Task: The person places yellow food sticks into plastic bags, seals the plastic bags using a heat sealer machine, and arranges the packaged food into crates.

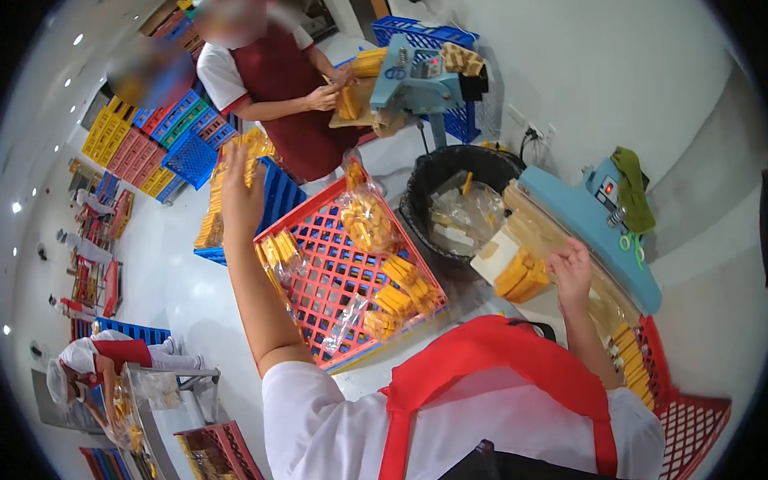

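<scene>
Noting right hand (571, 271) pinching the bag (496, 256) at one o'clock, by the sealer (588, 226); left hand (242, 190) reaches toward eleven, grip I cannot tell. I'd hold the film (542, 223) flat, uncreased, sticks (521, 277) clear of the sealer.

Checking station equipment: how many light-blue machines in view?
2. The near machine is at right, beside the right hand, green cloth on it; the far machine is by the co-worker. Others may be hidden in the background.
</scene>
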Demonstrator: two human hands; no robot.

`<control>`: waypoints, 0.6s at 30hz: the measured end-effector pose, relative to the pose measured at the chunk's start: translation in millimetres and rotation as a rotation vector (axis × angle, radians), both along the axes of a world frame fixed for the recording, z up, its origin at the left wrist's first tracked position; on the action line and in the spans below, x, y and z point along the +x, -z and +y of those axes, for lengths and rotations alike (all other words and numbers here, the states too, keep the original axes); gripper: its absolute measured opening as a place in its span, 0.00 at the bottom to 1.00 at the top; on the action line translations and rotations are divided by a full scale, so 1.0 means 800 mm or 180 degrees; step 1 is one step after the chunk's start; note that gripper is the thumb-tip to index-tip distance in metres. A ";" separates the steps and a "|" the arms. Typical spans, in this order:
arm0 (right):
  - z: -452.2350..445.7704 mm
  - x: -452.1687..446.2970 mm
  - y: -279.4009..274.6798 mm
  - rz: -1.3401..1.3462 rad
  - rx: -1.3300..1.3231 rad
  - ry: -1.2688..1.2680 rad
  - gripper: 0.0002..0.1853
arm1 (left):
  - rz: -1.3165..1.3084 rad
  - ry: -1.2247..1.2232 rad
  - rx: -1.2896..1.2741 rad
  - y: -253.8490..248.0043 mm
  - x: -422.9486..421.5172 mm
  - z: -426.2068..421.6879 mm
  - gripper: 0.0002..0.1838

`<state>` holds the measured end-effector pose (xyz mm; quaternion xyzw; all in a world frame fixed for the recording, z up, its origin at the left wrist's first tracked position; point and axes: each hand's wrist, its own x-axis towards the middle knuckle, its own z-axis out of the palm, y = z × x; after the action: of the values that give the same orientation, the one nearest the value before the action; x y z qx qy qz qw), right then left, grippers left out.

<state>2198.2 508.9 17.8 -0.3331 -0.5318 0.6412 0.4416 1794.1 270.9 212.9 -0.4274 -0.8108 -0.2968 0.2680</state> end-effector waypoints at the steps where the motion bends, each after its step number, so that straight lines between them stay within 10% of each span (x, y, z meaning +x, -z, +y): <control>1: -0.002 0.000 0.000 0.0021 0.0062 -0.0033 0.20 | -0.0011 0.0055 -0.0055 -0.003 0.010 0.012 0.22; 3: -0.005 -0.001 0.000 0.0100 -0.0022 0.0024 0.20 | -0.0904 0.0993 0.2914 -0.016 0.065 0.053 0.25; 8: -0.009 0.003 0.002 0.0507 0.0022 -0.0022 0.20 | -0.2427 0.3192 0.4689 -0.028 0.230 0.177 0.32; 10: -0.010 0.004 0.007 0.0339 -0.0046 -0.0034 0.19 | -0.1974 0.2773 0.3237 -0.010 0.284 0.232 0.37; 18: -0.005 0.007 0.026 -0.0058 0.0537 0.0391 0.20 | -0.2213 0.4115 0.1794 0.011 0.451 0.328 0.36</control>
<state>2204.0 504.9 -3.3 -0.3326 -0.5665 0.5629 0.5017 2155.0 533.1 204.4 -0.6129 -0.3328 -0.7050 -0.1286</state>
